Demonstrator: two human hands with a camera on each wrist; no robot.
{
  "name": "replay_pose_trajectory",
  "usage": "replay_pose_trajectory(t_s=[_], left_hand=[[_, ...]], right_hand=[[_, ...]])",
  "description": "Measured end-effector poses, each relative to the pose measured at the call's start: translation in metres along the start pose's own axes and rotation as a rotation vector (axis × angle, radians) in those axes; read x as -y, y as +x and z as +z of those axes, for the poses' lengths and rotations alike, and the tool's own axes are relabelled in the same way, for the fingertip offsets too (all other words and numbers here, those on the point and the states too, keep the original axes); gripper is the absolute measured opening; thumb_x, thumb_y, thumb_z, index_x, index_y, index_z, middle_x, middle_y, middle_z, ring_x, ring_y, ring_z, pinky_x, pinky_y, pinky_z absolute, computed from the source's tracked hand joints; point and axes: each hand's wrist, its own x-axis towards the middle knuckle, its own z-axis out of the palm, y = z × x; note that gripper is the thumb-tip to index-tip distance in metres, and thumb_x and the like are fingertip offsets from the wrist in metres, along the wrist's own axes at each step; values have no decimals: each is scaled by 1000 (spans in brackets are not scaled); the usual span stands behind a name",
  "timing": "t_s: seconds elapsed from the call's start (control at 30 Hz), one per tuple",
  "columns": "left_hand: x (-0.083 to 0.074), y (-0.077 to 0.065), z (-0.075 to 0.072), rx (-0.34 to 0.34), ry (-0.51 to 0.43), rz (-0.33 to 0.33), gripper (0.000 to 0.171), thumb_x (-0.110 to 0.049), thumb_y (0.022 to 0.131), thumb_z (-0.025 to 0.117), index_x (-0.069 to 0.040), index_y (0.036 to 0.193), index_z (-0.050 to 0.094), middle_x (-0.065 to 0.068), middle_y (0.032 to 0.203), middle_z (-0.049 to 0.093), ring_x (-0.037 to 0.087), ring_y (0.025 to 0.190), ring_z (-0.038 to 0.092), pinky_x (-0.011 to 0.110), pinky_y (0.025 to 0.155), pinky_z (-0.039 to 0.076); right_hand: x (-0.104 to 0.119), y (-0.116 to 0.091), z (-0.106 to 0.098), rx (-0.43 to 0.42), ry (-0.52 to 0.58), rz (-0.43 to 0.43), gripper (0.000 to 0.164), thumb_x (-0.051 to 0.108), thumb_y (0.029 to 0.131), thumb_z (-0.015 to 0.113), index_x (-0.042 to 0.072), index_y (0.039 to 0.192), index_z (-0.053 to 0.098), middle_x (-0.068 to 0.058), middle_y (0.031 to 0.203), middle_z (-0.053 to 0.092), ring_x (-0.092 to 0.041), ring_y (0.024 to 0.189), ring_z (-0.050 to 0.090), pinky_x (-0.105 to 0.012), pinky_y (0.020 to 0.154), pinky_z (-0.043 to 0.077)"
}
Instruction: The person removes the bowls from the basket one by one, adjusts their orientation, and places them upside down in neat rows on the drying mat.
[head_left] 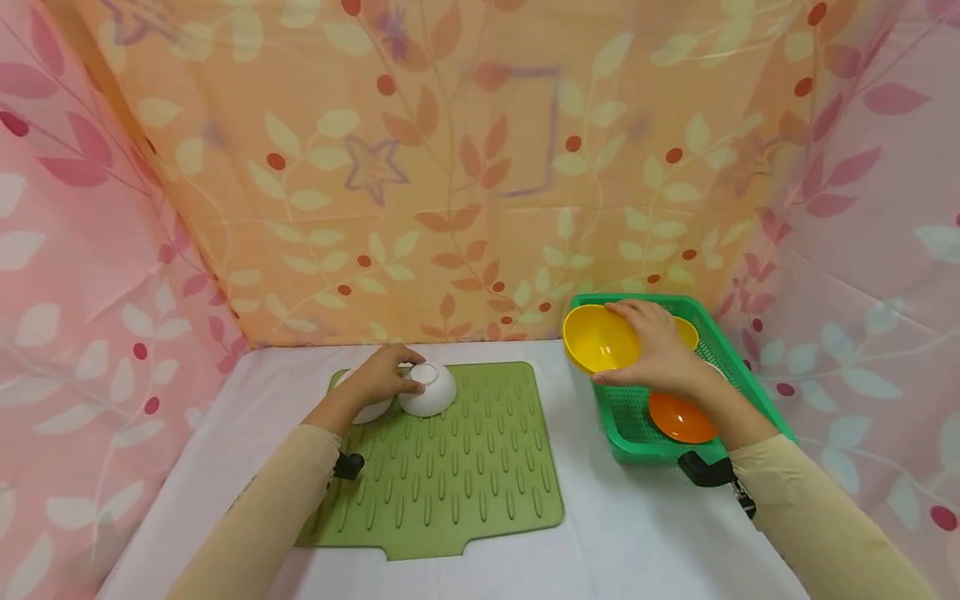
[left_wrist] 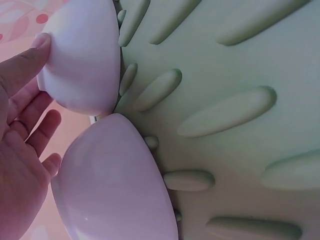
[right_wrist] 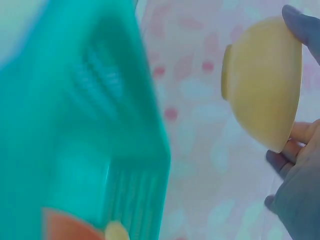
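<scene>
On the green mat [head_left: 465, 492], two white bowls stand upside down side by side. My left hand [head_left: 378, 375] pinches the right-hand white bowl [head_left: 435, 396] by its foot. The left-hand white bowl [head_left: 371, 412] is partly covered by that hand; in the left wrist view both bowls rest on the ridged mat. My right hand [head_left: 660, 350] grips a yellow bowl [head_left: 596, 337] by its rim, thumb and fingers on opposite sides. This bowl is tilted on its side above the left rim of the green basket [head_left: 630, 454]; in the right wrist view its foot [right_wrist: 226, 72] shows.
Inside the basket lie an orange bowl [head_left: 678, 421] and another yellow bowl [head_left: 687, 333], partly hidden by the right hand. Patterned cloth walls [head_left: 450, 167] enclose the white table [head_left: 592, 533] at the back and both sides. The basket stands near the right wall.
</scene>
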Motion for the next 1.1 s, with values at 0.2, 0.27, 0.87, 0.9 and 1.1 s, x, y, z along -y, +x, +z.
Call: replay_pose_trajectory(t_s=[0.2, 0.27, 0.87, 0.9, 1.1], left_hand=[[-3, -1, 0, -13, 38, 21, 56, -28, 88, 83, -5, 135, 65, 15, 139, 62, 38, 135, 49, 58, 110, 40], [-4, -3, 1, -17, 48, 24, 55, -28, 88, 83, -5, 135, 65, 16, 138, 62, 39, 135, 48, 59, 110, 39], [-11, -6, 5, -52, 129, -11, 56, -27, 89, 82, -5, 138, 63, 17, 140, 61, 42, 134, 48, 59, 110, 37], [-12, -6, 5, -55, 133, -13, 56, -27, 89, 82, -5, 138, 63, 17, 140, 62, 42, 134, 48, 58, 111, 37], [-15, -8, 8, -75, 138, -47, 56, -25, 89, 81, -5, 138, 63, 16, 139, 63, 41, 133, 49, 57, 111, 37]], right_hand=[[38, -22, 36, -1, 59, -61, 109, 54, 64, 94, 5, 149, 46, -18, 149, 43, -38, 139, 32, -65, 115, 16], [49, -30, 49, -10, 81, -85, 109, 52, 62, 95, 5, 148, 48, -16, 148, 45, -36, 135, 35, -64, 113, 18], [109, -72, 132, 72, 196, -129, 116, 57, 57, 96, 10, 151, 47, -5, 150, 43, -32, 145, 29, -60, 122, 9], [109, -73, 134, 76, 200, -128, 116, 55, 57, 97, 10, 151, 47, -5, 150, 43, -32, 146, 29, -59, 122, 9], [109, -75, 145, 100, 215, -127, 117, 54, 57, 97, 11, 152, 45, -4, 150, 42, -30, 147, 27, -57, 123, 5]])
